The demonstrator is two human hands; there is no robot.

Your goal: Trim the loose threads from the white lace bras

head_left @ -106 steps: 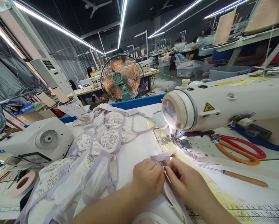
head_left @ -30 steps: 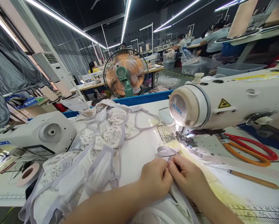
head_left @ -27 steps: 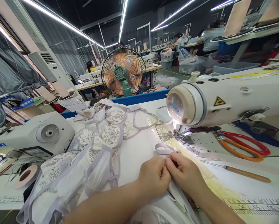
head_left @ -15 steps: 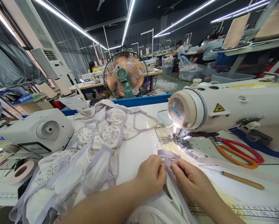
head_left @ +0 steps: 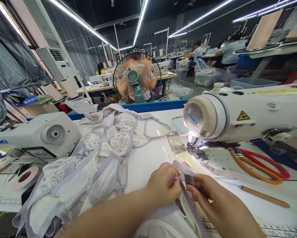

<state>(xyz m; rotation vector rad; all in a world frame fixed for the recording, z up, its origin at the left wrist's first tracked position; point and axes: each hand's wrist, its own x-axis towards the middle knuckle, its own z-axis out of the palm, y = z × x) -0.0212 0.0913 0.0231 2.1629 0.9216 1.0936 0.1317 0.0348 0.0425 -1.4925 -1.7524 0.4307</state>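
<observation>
"While blue fabric (head_left: 155, 105) is running along its far edge, the white worktop (head_left: 142, 168) is carrying all the action!"

"And the sewing machine (head_left: 240, 114) is filling its right side, its lamp shining down by the needle!"

"Down the left edge a heap of lace garments (head_left: 121, 142) is sprawling, stretching from the far left corner towards the near one!"

"Where's the piece being handled?"

"That pale garment (head_left: 168, 223) is lying by the middle of the near edge, the left forearm partly covering it!"

"Shears (head_left: 260, 165) are resting towards the right edge, showing red and orange handles!"

"Now the left hand (head_left: 164, 183) is working just beside the right hand (head_left: 220, 201), in from the near edge!"

"A wooden-handled awl (head_left: 265, 196) is lying nearer than the shears, towards the near right corner!"

"And the strap (head_left: 184, 168)?"

"Curling up between the hands! The left fingers are pinching it tightly; exactly what they're hiding inside, I can't tell."

"Meanwhile the right thumb and fingers are narrowing onto a short grey band (head_left: 189, 179)!"
</observation>
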